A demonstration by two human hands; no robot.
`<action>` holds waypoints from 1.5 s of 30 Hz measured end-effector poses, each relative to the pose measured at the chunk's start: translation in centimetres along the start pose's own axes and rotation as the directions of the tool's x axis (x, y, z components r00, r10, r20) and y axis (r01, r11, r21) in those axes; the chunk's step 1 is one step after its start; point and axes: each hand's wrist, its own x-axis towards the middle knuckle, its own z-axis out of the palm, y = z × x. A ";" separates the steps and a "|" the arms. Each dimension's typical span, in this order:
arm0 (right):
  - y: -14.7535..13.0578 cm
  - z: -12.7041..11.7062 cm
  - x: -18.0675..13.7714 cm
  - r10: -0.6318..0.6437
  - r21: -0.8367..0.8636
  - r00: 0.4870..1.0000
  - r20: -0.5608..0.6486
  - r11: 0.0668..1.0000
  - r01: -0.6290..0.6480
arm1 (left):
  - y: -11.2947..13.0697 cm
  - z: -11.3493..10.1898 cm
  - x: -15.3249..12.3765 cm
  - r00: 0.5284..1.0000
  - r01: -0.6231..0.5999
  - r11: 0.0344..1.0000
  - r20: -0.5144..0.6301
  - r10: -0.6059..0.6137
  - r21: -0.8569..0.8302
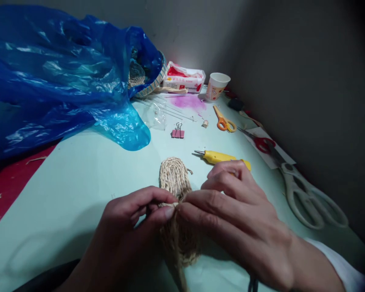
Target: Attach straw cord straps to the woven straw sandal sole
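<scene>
A braided straw sole-shaped piece (174, 172), oval and coiled, lies on the pale green table surface below both hands. My left hand (140, 219) pinches a straw braid (169, 205) between thumb and index finger above the middle of the piece. Against it, the fingertips of my right hand (231, 219) are pressed together on the braid's end and loose strands. A straw strip (180, 265) hangs from the fingertips toward me. The fingers and braid hide the middle of the coiled piece. Just beyond my right hand lies a yellow-handled awl-like tool (220, 157).
A blue plastic bag (63, 77) with woven work in it fills the back left. Beyond the hands are a pink binder clip (178, 133), orange scissors (223, 121), a paper cup (217, 86) and a tissue pack (185, 79). Large scissors (304, 194) lie along the right wall.
</scene>
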 end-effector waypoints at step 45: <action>-0.4 -0.5 0.2 0.088 -0.022 0.995 -0.043 0.996 -0.089 | 0.3 0.1 -0.2 0.990 0.075 0.992 -0.112 -0.086 -0.104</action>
